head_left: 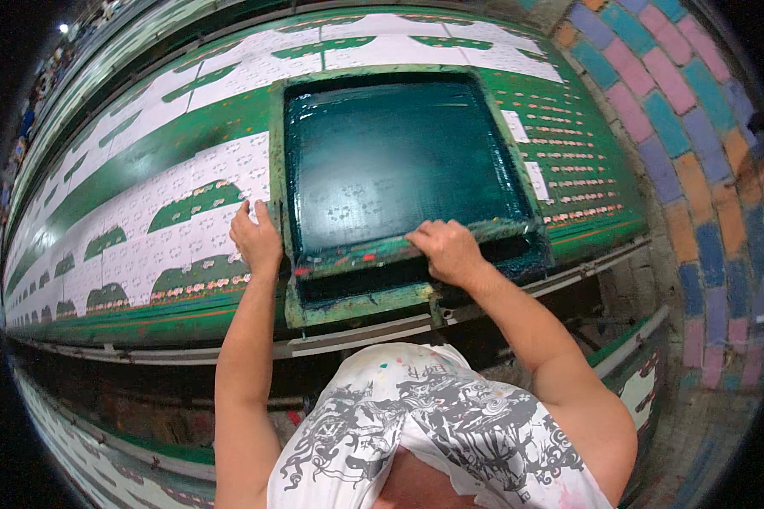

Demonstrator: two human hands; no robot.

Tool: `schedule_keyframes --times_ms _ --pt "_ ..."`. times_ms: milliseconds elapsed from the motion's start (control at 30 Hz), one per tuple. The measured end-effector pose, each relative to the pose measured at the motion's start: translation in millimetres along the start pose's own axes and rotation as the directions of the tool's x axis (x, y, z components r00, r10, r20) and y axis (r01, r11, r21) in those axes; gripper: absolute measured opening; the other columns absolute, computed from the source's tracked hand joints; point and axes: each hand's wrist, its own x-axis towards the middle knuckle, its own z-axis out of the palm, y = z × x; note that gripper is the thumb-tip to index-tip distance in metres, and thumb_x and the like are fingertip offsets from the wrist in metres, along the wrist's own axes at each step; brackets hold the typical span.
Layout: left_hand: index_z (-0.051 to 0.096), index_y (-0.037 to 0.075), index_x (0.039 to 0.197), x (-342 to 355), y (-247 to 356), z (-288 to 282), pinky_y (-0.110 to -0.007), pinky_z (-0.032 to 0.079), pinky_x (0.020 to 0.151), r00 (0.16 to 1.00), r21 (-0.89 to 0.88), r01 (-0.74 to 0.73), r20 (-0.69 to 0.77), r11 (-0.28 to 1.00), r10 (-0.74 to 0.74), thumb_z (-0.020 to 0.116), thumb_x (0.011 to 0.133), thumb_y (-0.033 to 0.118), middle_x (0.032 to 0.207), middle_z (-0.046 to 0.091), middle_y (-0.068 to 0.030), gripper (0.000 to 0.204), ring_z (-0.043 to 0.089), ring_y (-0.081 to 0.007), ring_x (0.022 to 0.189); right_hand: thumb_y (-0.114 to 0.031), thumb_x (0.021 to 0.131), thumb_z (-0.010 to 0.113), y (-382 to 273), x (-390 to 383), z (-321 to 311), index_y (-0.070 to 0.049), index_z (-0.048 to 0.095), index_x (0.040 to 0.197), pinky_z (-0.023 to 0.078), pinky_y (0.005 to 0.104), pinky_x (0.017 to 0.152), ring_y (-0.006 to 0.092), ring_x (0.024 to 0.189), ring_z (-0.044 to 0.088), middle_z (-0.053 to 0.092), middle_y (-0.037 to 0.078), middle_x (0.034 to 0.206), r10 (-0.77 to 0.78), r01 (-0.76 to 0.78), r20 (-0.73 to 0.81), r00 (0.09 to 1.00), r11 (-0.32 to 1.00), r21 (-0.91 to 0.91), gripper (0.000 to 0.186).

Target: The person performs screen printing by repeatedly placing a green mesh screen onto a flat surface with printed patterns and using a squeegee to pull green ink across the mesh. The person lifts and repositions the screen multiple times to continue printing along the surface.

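A screen-printing frame [277, 170] with a green, paint-stained rim lies on the long printing table, its mesh coated in dark green ink. Across the near end of the mesh runs a squeegee [348, 259], a long bar smeared with green and red. My right hand [447, 252] is closed over the top of that bar, right of its middle. Just beside the frame's left rim is my left hand [256, 240], above the white printed pieces [204, 170]. Its fingers are slightly apart and I see nothing in them; whether it touches the rim I cannot tell.
The green table [586, 182] stretches far left, carrying rows of white pieces with small prints. Rows of small pink prints lie right of the frame. A metal rail [356, 339] runs along the near edge. Multicoloured paving [688, 127] covers the floor at right; another table [102, 441] stands at lower left.
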Motion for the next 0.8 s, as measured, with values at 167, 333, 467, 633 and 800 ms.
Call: schedule_keyframes --times_ms 167,333,467,633,800 --pt "0.065 -0.001 0.145 0 -5 1 -0.055 0.041 0.118 0.999 -0.001 0.037 0.007 0.999 -0.037 0.056 0.114 0.050 0.140 0.066 -0.0263 0.060 0.055 -0.0457 0.135 -0.009 0.082 0.075 -34 -36 -15 -0.013 0.077 0.121 0.055 0.0452 0.085 0.0298 0.100 0.072 0.073 0.007 0.107 0.024 -0.023 0.058 0.998 1.000 -0.011 0.040" --pt "0.064 0.001 0.146 3 -5 6 -0.055 0.040 0.119 0.998 0.033 0.058 0.003 0.998 -0.058 0.055 0.114 0.052 0.143 0.065 -0.0253 0.062 0.055 -0.0453 0.136 -0.028 0.088 0.083 -34 -48 -24 -0.011 0.077 0.127 0.054 0.0466 0.091 0.0325 0.107 0.069 0.072 0.010 0.114 -0.011 0.006 0.080 0.997 0.998 0.065 0.043" --pt "0.067 0.001 0.145 4 1 12 -0.054 0.040 0.119 0.999 0.057 0.048 0.014 0.997 -0.049 0.057 0.113 0.052 0.143 0.066 -0.0248 0.061 0.055 -0.0450 0.137 -0.046 0.089 0.085 -23 -55 -25 -0.010 0.076 0.132 0.054 0.0471 0.095 0.0337 0.111 0.067 0.072 0.011 0.119 -0.034 0.022 0.110 0.993 0.993 0.112 0.057" --pt "0.076 -0.002 0.129 11 -18 5 -0.053 0.050 0.107 0.998 0.038 0.044 0.035 0.998 -0.045 0.060 0.112 0.047 0.124 0.077 -0.0255 0.054 0.069 -0.0441 0.118 -0.044 0.093 0.081 22 -62 -34 -0.008 0.078 0.126 0.052 0.0479 0.102 0.0365 0.117 0.068 0.077 0.012 0.121 -0.175 0.165 -0.010 0.985 0.902 0.399 0.049" --pt "0.075 -0.008 0.108 12 3 -1 -0.054 0.052 0.088 0.970 0.154 0.154 0.163 0.976 -0.179 0.051 0.113 0.060 0.103 0.075 -0.0327 0.072 0.071 -0.0484 0.099 -0.035 0.091 0.085 139 -95 -67 -0.011 0.079 0.125 0.046 0.0533 0.117 0.0390 0.135 0.062 0.073 0.014 0.136 0.083 -0.008 -0.254 0.964 0.958 0.285 0.042"
